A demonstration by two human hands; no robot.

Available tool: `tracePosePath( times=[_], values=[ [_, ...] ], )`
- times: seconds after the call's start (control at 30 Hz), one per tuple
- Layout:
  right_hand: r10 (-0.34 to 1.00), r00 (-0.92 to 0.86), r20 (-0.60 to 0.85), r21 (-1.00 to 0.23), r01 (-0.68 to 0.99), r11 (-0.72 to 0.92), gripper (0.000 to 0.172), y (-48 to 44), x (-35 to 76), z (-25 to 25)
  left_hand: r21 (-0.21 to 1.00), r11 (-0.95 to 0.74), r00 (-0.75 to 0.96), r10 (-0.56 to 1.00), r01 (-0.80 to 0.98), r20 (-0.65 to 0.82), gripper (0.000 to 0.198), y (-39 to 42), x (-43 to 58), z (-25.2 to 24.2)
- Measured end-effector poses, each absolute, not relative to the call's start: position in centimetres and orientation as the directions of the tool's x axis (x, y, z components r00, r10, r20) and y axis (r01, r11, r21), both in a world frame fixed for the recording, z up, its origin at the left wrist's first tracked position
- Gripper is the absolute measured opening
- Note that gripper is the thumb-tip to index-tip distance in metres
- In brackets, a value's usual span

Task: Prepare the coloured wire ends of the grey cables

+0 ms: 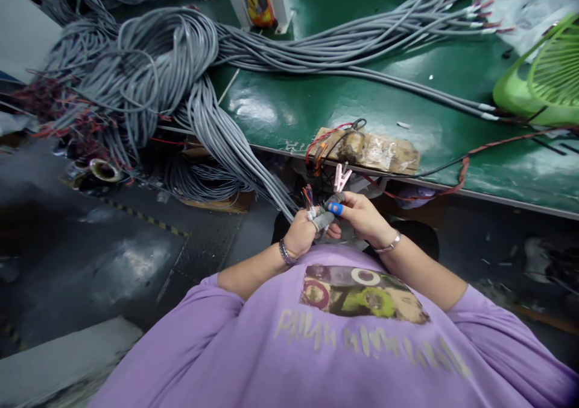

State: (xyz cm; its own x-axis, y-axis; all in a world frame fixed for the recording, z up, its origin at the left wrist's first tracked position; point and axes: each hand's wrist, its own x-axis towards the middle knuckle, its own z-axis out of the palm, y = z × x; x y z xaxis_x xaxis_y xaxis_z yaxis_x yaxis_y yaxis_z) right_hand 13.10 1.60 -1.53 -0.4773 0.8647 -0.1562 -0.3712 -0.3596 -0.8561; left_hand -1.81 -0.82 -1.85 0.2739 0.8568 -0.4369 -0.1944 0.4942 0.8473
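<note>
My left hand (302, 234) is closed around the ends of several grey cables (265, 175) that run down from the bench. Stripped coloured wires (308, 195) stick up above its fingers, and its thumb is wrapped in grey. Just to the right, my right hand (365, 216) meets it with fingers pinched together; a blue cover sits on one digit and dark grey wrapping on another. What lies between those fingertips is too small to make out. Beyond them, a pink clip (341, 178) stands at the bench edge.
A large pile of grey cables (167, 58) lies on the green bench (280, 103). A tape-wrapped block (380, 149) with red and black leads sits at its front edge. A green fan (520, 88) stands at right, and a cord (488, 148) crosses the bench.
</note>
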Motion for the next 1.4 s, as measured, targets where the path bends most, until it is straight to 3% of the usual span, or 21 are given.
tracePosePath(
  times=[0.1,0.33,0.43,0.57,0.8,1.0,1.23,1.4],
  values=[
    [0.867,-0.462,-0.186,-0.823,-0.410,-0.395,0.034,1.5,12.4,-1.7,0.833,0.477,0.164,0.879,-0.280,-0.448,0.042,-0.9,-1.5,-1.5],
    [0.937,-0.114,-0.331,-0.830,-0.436,-0.346,0.031,1.9,13.3,-2.6,0.822,0.398,0.046,0.908,-0.407,-0.417,0.043,-1.0,-1.5,-1.4],
    [0.910,-0.206,-0.360,-0.812,-0.410,-0.414,0.034,1.8,13.7,-2.5,0.829,0.390,0.035,0.911,-0.401,-0.412,0.042,-1.0,-1.6,-1.9],
    [0.879,-0.390,-0.276,-0.827,-0.369,-0.424,0.036,1.4,12.9,-2.0,0.868,0.352,0.061,0.933,-0.350,-0.353,0.039,-1.0,-1.5,-2.7],
    [0.866,-0.443,-0.234,-0.862,-0.317,-0.395,0.040,1.6,12.2,-1.1,0.915,0.352,0.112,0.935,-0.199,-0.336,0.035,-1.2,-1.7,-2.5],
    [0.914,-0.342,-0.219,-0.920,-0.241,-0.310,0.037,1.3,12.9,-1.1,0.894,0.369,0.101,0.930,-0.253,-0.355,0.034,-1.0,-1.5,-3.2],
    [0.904,-0.380,-0.193,-0.861,-0.377,-0.342,0.034,1.0,12.1,-1.7,0.895,0.381,0.210,0.918,-0.233,-0.336,0.032,-1.0,-1.4,-2.9],
    [0.934,-0.256,-0.249,-0.898,-0.300,-0.322,0.038,1.4,12.1,-1.7,0.867,0.388,0.078,0.920,-0.312,-0.383,0.035,-1.1,-1.4,-2.2]
  ],
)
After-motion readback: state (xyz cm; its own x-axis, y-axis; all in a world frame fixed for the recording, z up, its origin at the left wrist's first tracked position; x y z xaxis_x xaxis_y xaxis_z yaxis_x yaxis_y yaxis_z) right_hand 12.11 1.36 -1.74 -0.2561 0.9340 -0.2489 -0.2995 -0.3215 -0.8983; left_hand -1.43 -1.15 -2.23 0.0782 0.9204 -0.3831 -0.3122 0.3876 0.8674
